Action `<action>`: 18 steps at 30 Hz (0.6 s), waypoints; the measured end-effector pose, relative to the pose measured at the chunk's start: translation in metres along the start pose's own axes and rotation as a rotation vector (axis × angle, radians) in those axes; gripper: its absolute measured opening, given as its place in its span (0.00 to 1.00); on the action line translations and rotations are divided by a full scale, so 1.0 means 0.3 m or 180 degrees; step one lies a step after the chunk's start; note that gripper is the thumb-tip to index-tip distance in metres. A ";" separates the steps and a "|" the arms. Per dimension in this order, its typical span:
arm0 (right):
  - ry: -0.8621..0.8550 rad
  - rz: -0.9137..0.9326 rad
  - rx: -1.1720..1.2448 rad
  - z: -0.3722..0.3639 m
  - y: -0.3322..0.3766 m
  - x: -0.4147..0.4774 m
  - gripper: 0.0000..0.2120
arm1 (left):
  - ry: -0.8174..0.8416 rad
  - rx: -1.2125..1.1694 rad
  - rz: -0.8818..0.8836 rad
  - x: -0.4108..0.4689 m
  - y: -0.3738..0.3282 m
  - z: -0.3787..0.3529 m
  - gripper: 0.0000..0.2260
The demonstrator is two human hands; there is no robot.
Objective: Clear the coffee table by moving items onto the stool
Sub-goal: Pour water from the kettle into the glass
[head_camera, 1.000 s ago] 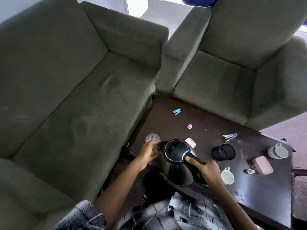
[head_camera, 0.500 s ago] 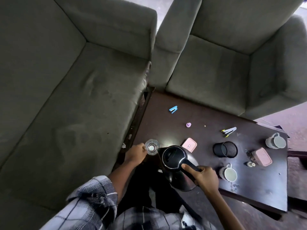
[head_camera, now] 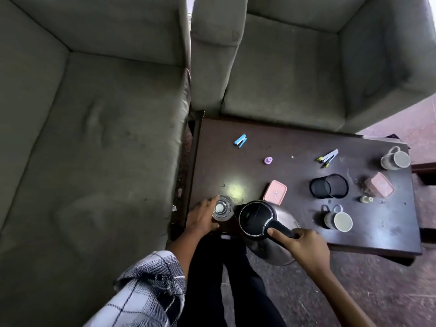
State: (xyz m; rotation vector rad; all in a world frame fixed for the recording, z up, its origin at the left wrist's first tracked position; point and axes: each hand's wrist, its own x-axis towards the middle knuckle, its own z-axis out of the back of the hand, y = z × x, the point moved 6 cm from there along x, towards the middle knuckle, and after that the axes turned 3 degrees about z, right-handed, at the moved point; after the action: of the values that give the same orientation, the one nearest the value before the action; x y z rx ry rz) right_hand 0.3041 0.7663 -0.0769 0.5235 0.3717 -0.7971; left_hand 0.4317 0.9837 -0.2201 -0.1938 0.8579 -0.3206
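Note:
My right hand (head_camera: 304, 249) grips the black handle of a steel kettle (head_camera: 280, 223) with a black lid, held over the near edge of the dark wooden coffee table (head_camera: 236, 171). My left hand (head_camera: 203, 217) curls round a clear drinking glass (head_camera: 221, 210) standing at the table's near left corner. Still on the table are a pink lid (head_camera: 274, 192), a black mesh cup on its side (head_camera: 329, 185), two mugs (head_camera: 338, 219) (head_camera: 395, 159), a pink box (head_camera: 379, 185), a blue stapler (head_camera: 240, 140), pens (head_camera: 328, 155) and a small purple cap (head_camera: 268, 160). No stool is in view.
A grey-green sofa (head_camera: 89, 138) runs along the table's left side and a matching armchair (head_camera: 295, 79) stands behind it. A small pale bottle (head_camera: 366, 199) lies near the pink box. My legs stand on the reddish floor (head_camera: 354, 284) before the table.
The view has tilted further down over the table. My left hand moved from the kettle's side to the glass and now holds it. The kettle stays in my right hand, shifted slightly right.

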 end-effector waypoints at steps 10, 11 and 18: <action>0.0073 -0.0094 -0.0230 -0.022 0.021 -0.012 0.38 | -0.0181 0.0682 -0.0134 0.027 -0.009 0.020 0.38; 0.0077 -0.0108 -0.0234 -0.024 0.023 -0.012 0.38 | -0.0197 0.0704 -0.0133 0.029 -0.009 0.018 0.38; 0.0099 -0.0092 -0.0361 -0.037 0.041 -0.013 0.36 | -0.0386 0.0745 -0.0052 0.034 -0.010 0.007 0.36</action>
State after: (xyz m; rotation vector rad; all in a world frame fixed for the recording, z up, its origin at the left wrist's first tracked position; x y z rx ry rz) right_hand 0.3095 0.7820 -0.0802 0.4255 0.4513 -0.7915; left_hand 0.4390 0.9775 -0.2251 -0.0024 0.6930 -0.4175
